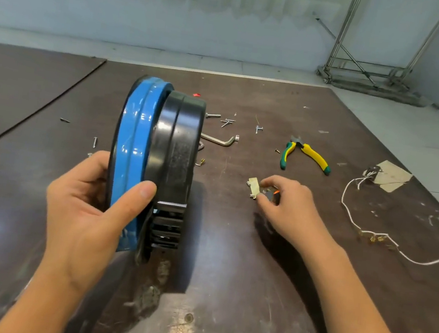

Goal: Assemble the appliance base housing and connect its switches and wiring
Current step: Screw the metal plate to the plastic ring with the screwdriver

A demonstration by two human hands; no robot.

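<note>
The left hand [86, 213] reaches in from the near edge of the table [224, 292] and grips the base housing [171, 143], thumb laid across its blue rim and fingers wrapped behind. The housing stands on its edge left of the table's middle, its black part facing right; its inside cannot be seen. The right hand [289, 203] stretches forward near the middle, fingertips and thumb pinching a small cream switch [254, 187] low over the table. Beyond it, toward the far edge, lie the pliers [308, 154], a hex key [217, 139] and loose screws [227, 122]. A white wire [366, 230] trails near the right edge.
</note>
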